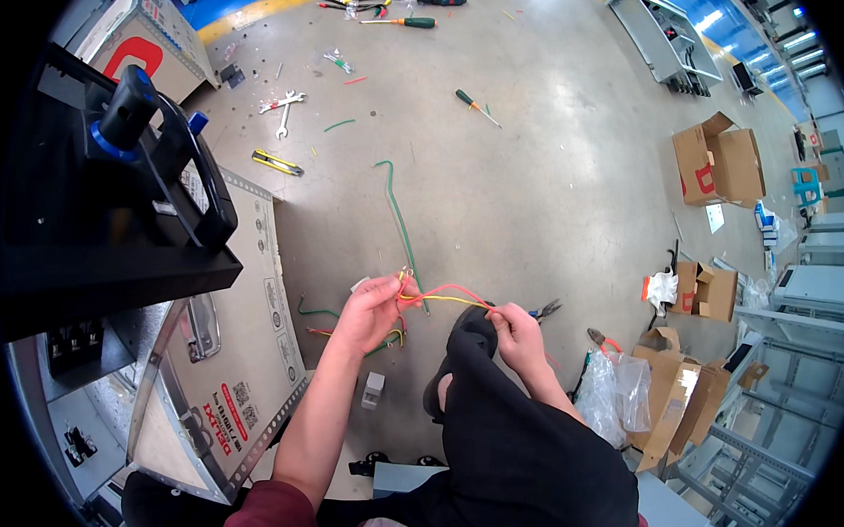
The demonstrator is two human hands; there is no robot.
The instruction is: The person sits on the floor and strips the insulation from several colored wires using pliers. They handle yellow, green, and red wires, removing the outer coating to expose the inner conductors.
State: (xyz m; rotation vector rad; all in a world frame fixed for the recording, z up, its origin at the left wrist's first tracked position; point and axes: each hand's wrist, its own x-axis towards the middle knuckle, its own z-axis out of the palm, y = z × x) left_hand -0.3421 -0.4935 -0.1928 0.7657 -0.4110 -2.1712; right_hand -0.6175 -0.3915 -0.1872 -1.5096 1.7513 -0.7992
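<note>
A red wire and a yellow wire run side by side between my two hands above the floor. My left hand is closed on them near their ends, where small metal tips show above the fingertips. Further right, my right hand pinches the same wires between thumb and fingers. A long green wire lies on the floor just beyond my hands. More green, red and yellow wires lie partly hidden below my left hand. Pliers rest beside my right hand, and a small grey block sits near my left forearm.
A large box and a black device stand at left. A yellow cutter knife, wrenches and screwdrivers lie on the floor ahead. Cardboard boxes, plastic bags and red-handled pliers are at right.
</note>
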